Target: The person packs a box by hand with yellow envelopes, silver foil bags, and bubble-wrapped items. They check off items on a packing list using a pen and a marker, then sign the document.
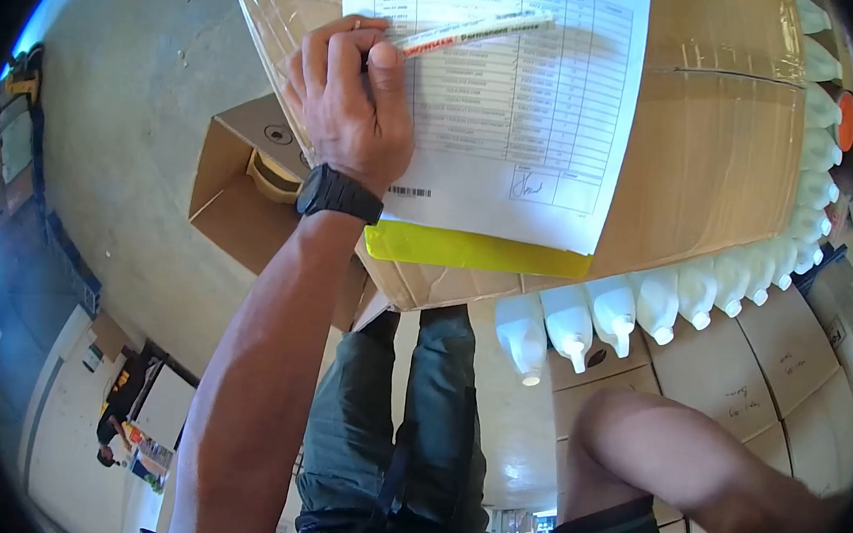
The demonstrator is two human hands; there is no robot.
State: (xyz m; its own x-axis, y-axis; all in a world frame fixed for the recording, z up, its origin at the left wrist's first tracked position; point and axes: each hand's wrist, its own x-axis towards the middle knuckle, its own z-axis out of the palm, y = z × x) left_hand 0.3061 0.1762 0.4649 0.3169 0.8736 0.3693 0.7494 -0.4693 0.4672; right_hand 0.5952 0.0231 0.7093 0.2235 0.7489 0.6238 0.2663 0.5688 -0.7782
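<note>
My left hand, wearing a black wristwatch, lies palm down on the left side of a printed sheet. Its fingers are curled, with the thumb and fingers closed at the lower end of a white permanent marker with red lettering. The marker slants up to the right across the sheet's printed table; a signature shows near the lower right. Under the sheet a bright yellow edge sticks out, resting on a taped cardboard box. My right arm bends at the lower right, and its hand is out of view.
Milky white bottles line the box's near and right sides, standing on stacked cartons. An orange cap shows among them. At left, an open cardboard box holds a tape roll. A person is far off at lower left.
</note>
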